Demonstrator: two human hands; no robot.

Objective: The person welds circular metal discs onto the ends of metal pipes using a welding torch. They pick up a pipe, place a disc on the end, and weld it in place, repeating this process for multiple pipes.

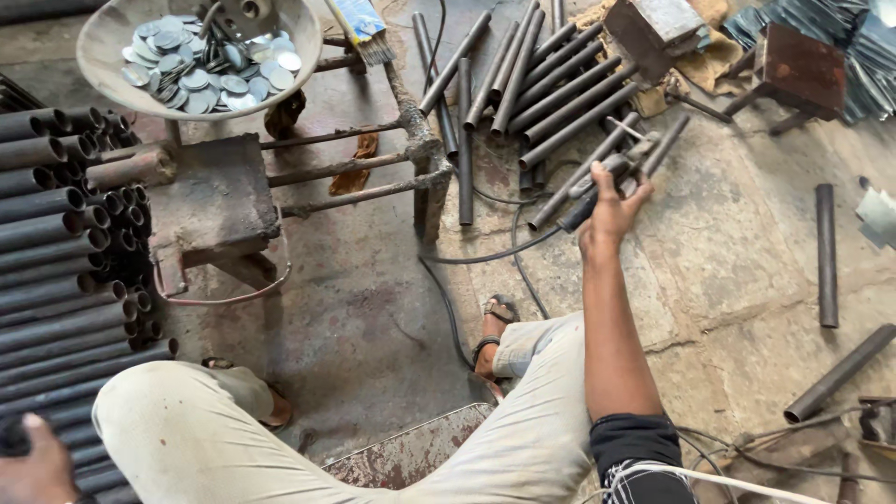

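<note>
The right hand (611,207) is stretched out over the stone floor (728,271), and its grip is closed around the dark handle of a welding tool (597,191). A black cable (504,252) runs from the handle back across the floor toward the person's foot in a sandal (495,327). The tool is held up just in front of a loose bunch of dark metal pipes (551,93) that lie side by side on the floor. The left hand (37,462) is at the bottom left corner, touching the end of a pipe in a big stack of pipes (56,280); only part of it shows, so I cannot tell if its grip is closed. Beside the stack stands a rusty metal stand (215,191) with bars. Above it sits a round bowl (103,65) full of flat silver discs (201,61). Two more pipes (826,252) lie apart on the right side of the floor.
</note>
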